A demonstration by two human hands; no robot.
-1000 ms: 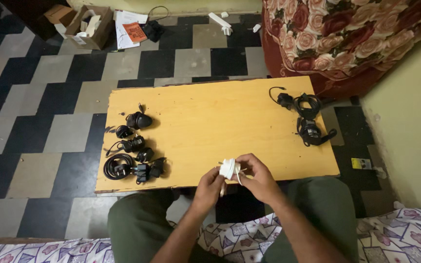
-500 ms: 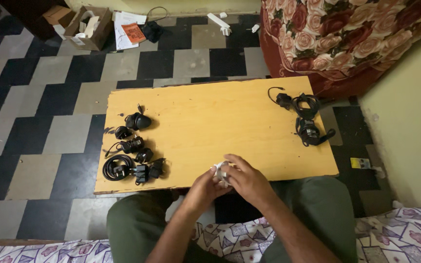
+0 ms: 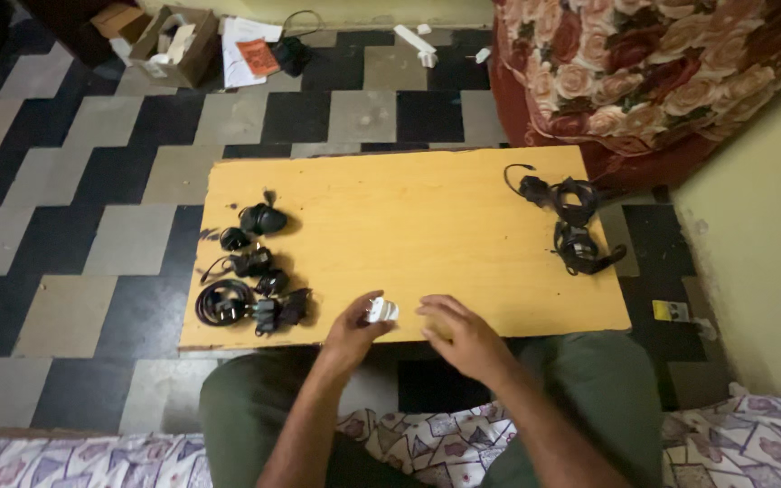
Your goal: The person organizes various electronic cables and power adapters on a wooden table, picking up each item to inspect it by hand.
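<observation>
Moved apart since a sec ago — then both hands bunched round the white charger w/ wound cord at the desk's near edge, now split. Left hand [image 3: 352, 333] has carried the white charger [image 3: 380, 311] leftward, toward the row of black adapters [image 3: 255, 271]; pinched between thumb and fingers, just above or on the near edge of the yellow desk [image 3: 409, 217] — can't tell whether touching. Right hand [image 3: 459, 336] let go, fingers loosely curled, nothing held, hovering at the near edge.

Step in hand, judging by the layout: setting the bundled charger down beside the done pile at left. Next move prob. calls for releasing it near the coiled black cable [image 3: 221, 303], then reaching for the untidy black adapters [image 3: 573, 221] far right.

Pose: both forearms angled in from the knees, left wrist turned outward, right palm down.
</observation>
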